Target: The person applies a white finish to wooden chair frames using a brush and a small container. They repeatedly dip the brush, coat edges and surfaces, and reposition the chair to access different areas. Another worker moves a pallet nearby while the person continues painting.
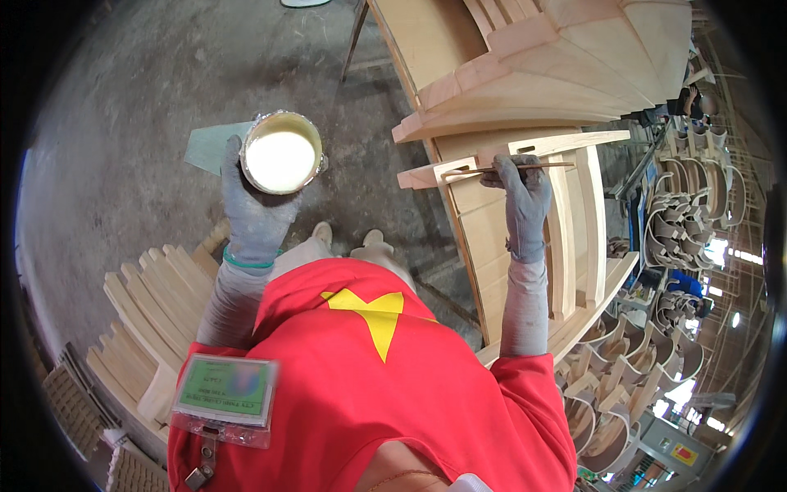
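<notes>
Head view: left grip clasped on cup; right grip pinching thin stick; green badge bears print.

1. A woodworking workshop: unpainted wooden parts lie on a workbench.
2. Stained grey floor, slatted wood at left.
3. Curved frames, probably for chairs, crowd the warped right edge.

Shows matt cloth on gloves and red shirt | gleams glossy in white liquid | looks crusted around pot rim | appears smooth, matt wood on frame pieces and thin stick | shines like clear plastic on badge sleeve
</notes>
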Available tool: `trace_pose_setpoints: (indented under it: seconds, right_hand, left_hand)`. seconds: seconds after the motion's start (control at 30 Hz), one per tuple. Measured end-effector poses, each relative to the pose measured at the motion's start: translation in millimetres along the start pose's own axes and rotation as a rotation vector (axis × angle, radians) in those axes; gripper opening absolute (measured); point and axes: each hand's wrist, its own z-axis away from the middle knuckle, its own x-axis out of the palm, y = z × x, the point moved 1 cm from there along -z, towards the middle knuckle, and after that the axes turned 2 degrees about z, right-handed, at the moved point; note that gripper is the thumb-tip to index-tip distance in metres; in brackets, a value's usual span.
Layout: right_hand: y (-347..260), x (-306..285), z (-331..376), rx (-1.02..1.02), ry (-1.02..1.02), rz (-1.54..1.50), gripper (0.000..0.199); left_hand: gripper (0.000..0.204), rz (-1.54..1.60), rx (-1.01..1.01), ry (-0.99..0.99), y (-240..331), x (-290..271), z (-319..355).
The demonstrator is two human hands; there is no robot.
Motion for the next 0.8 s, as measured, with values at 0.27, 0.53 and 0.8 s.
trace_pose_setpoints:
  seconds: [0.27,0.53,0.8]
  right_hand:
    - [-7.4,-8.3,3.6,-0.095,0.095,0.112,0.015]
    - [-6.6,-0.2,-1.2,-0.1,-0.025,0.139,0.013]
    - [-0.4,7.7,-5.7,-0.007,0.001,0.112,0.014]
  left_hand:
    - [0.042,0.081,-0.018,-0.218,3.1,-15.1,4.4]
    - [0.042,0.011,-0.003,-0.151,3.2,-7.3,-0.3]
    - [0.042,-0.044,0.031,0.005,7.0,0.1,0.1]
